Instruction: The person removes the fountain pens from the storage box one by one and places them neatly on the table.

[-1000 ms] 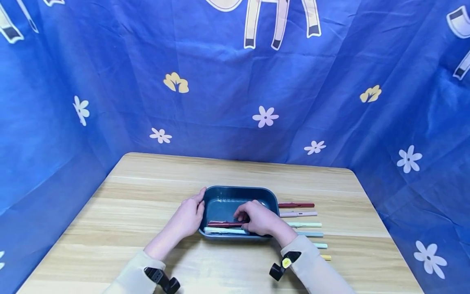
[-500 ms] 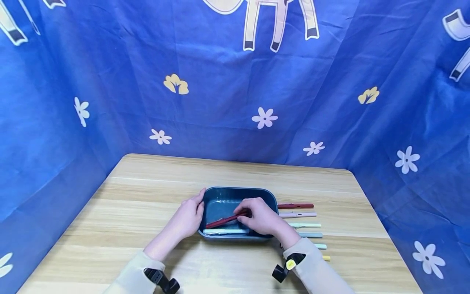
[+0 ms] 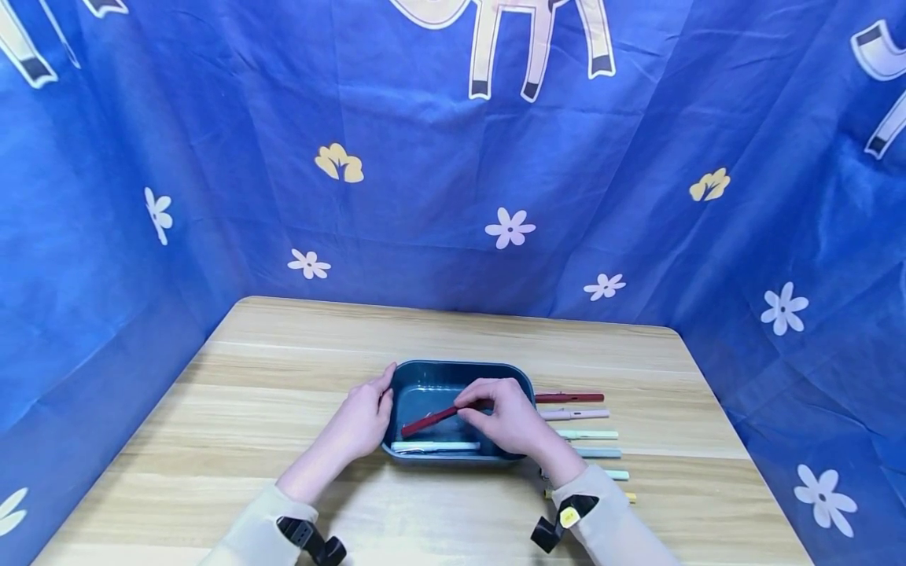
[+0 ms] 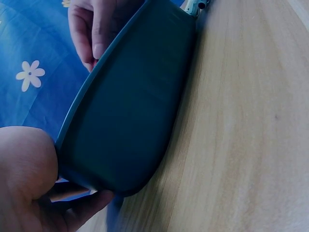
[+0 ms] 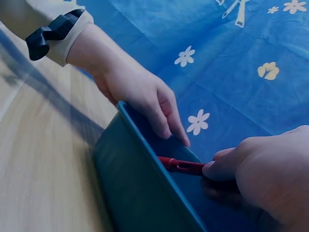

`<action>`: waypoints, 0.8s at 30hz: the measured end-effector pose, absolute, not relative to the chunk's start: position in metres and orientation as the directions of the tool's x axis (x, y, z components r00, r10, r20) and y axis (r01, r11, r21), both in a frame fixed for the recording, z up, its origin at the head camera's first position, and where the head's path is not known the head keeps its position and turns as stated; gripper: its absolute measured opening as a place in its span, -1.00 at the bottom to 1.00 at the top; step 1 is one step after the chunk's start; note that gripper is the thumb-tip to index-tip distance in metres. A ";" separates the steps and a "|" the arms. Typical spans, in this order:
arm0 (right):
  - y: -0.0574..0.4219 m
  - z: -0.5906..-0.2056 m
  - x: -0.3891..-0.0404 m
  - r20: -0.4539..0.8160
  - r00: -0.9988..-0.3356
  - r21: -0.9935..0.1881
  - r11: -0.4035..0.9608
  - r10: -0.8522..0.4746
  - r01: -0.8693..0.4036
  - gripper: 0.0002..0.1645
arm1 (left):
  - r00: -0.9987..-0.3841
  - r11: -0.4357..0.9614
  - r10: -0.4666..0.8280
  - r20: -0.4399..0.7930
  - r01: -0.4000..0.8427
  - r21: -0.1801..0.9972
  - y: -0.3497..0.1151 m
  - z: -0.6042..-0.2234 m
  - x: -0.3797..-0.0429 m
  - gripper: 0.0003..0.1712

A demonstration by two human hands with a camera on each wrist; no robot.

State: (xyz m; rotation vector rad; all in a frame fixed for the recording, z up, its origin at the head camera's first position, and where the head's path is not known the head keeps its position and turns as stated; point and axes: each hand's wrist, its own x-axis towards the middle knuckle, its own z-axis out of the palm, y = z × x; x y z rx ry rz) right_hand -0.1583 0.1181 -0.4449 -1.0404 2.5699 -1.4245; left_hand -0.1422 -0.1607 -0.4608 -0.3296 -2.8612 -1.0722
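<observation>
A dark teal rectangular box (image 3: 425,397) sits mid-table. At its left end my left hand (image 3: 364,413) grips the wall; in the left wrist view, fingers (image 4: 91,205) press on its outer side. My right hand (image 3: 506,417) pinches a dark red pen (image 3: 428,423) between thumb and fingers, inside the box. The pen tilts, its free end pointing left and lower in the head view; the right wrist view shows the red barrel (image 5: 186,166) beside the wall. Along the near side of the box lies a pale blue pen (image 3: 435,446), its right end hidden by my right hand.
Right of the box, several pens lie in a row: dark red (image 3: 572,398), a lilac pen (image 3: 576,413), a mint pen (image 3: 591,434), a blue pen (image 3: 600,453), a pale aqua pen (image 3: 617,475) and a yellow pen (image 3: 631,498). A blue patterned curtain (image 3: 425,275) surrounds the wooden table (image 3: 297,338).
The red pen lay beside the pale blue pen; my right hand has picked up its right end, so it now tilts. The left hand stays on the box.
</observation>
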 end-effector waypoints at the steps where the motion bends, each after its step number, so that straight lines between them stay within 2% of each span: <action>1: 0.119 -0.444 -0.157 0.293 -0.781 -0.770 0.347 -0.552 -0.535 -0.83 | -0.975 0.734 0.176 0.137 0.223 0.642 -0.161 -0.461 -0.142 -0.40; 24: 0.162 -0.417 -0.138 0.346 -0.854 -0.869 0.210 -0.389 -0.447 -0.83 | -0.977 0.734 0.168 0.128 0.211 0.645 -0.159 -0.460 -0.143 -0.40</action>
